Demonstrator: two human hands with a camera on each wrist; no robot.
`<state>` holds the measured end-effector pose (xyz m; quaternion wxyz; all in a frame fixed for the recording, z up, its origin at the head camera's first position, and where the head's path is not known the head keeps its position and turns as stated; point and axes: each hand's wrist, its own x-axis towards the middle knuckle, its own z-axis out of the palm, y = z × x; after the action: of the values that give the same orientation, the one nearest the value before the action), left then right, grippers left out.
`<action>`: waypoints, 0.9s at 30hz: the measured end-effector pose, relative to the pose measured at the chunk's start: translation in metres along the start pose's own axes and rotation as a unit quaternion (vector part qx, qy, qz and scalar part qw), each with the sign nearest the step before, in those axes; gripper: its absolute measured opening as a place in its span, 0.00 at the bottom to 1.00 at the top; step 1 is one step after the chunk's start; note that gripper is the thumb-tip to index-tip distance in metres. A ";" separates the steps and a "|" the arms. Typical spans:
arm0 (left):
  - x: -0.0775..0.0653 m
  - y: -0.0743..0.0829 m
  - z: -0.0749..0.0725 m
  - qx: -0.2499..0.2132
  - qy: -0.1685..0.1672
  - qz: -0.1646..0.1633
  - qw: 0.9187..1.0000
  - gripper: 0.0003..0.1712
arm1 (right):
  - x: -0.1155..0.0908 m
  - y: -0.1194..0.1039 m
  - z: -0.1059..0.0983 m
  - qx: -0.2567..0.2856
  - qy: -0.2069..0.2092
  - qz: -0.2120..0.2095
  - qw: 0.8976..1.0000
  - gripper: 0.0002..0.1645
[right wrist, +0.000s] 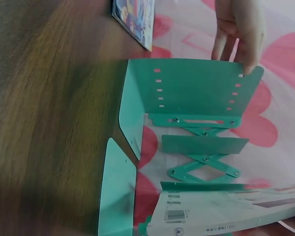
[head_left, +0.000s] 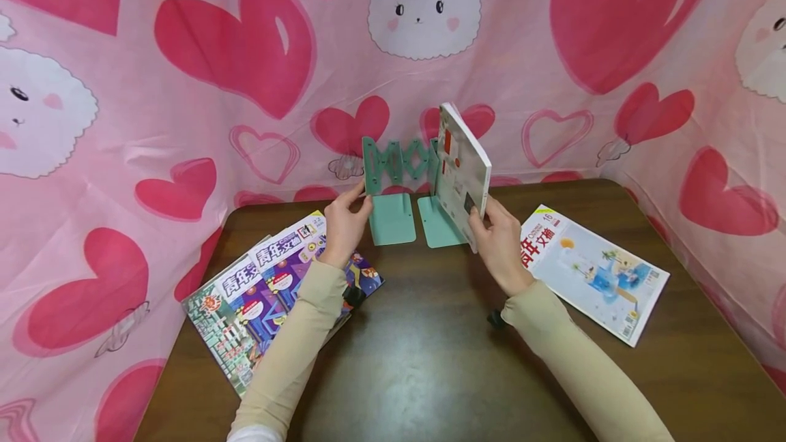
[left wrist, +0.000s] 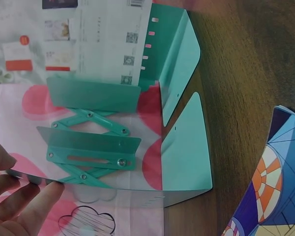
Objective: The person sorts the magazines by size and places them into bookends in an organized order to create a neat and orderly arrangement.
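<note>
A green expandable metal bookend stands at the back of the table, its two end plates joined by a folding scissor lattice. My left hand pinches the upper edge of the left end plate, thumb on the inner side. My right hand grips a pale magazine by its near edge. The magazine is upright and slightly tilted, close beside the right end plate, and covers much of it in the head view. In the right wrist view its barcode corner lies near the lattice.
On the left, several overlapping magazines lie fanned out under my left forearm. Another magazine with a light blue cover lies flat on the right. A pink heart-patterned cloth hangs right behind the dark wooden table.
</note>
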<state>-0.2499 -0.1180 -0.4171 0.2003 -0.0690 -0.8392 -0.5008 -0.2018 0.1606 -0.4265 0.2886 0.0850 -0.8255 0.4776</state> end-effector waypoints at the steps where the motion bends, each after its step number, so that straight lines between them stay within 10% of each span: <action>1: 0.000 0.000 0.000 0.000 0.001 0.000 1.000 0.25 | 0.001 0.000 0.002 -0.002 0.001 -0.001 1.000 0.21; 27: 0.000 -0.002 0.002 -0.003 0.010 0.012 1.000 0.24 | 0.006 0.022 0.039 -0.015 -0.025 0.015 0.999 0.18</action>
<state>-0.2506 -0.1178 -0.4198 0.2148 -0.0746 -0.8349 -0.5012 -0.2315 0.1407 -0.4541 0.2617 0.0802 -0.8406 0.4674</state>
